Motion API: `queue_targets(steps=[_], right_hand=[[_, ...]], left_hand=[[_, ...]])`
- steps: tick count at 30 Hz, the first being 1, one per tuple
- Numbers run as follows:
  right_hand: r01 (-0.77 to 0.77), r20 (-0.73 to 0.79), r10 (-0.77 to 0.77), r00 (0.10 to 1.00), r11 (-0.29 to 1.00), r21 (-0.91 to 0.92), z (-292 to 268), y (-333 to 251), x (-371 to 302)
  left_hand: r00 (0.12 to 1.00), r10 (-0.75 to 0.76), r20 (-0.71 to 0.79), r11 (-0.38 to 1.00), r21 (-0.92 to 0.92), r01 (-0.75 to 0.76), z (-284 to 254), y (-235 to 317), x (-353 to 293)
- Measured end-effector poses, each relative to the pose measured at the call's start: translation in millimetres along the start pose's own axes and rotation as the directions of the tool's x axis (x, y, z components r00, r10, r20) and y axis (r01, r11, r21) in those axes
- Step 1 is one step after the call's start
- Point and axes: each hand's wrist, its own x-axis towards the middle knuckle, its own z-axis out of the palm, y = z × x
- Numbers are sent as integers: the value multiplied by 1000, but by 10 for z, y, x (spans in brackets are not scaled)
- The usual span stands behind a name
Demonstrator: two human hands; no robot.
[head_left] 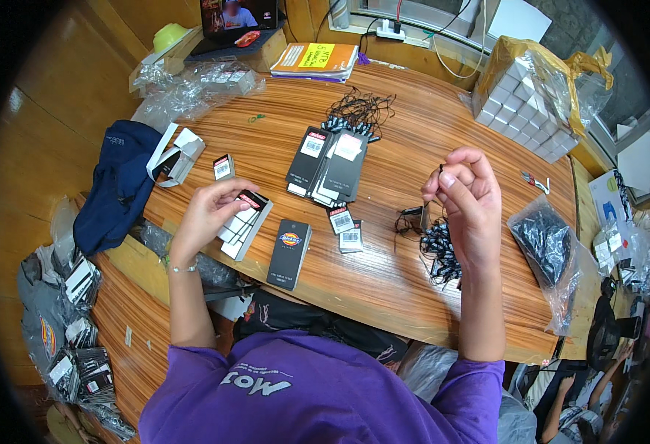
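My right hand (pixel 471 191), pinched closed, has a black string (pixel 441 169); my left hand (pixel 220 203) grips a labelled card stack (pixel 245 231). Dark tag pile (pixel 288 255) lies between, nearer the left, long axis running away from me.

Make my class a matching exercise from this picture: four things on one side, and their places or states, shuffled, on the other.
Column one:
1. left hand
2. right hand
3. white boxes
4. orange-covered book

Column two:
A. packed in a yellowish plastic bag
B. pinching a thin black cord
C. lying just right of the screen
D. holding the upper end of a tag stack

Right pairs: 1-D, 2-B, 3-A, 4-C
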Motion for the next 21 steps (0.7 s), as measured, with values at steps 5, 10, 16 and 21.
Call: queue_targets(steps=[5, 10, 16, 21], right_hand=[[10, -13, -10, 1000, 1000, -11, 14, -18, 2], [21, -24, -21, 999, 999, -26, -2, -38, 0], [15, -21, -16, 1000, 1000, -11, 11, -60, -1], [-26, -8, 26, 1000, 999, -27, 25, -29, 1]], left_hand=[[999, 34, 35, 991, -127, -29, 189, 542, -38], [996, 13, -86, 999, 39, -10, 118, 478, 118], [985, -138, -101, 988, -84, 130, -122, -504, 297], [967, 89, -241, 978, 206, -38, -72, -755, 244]])
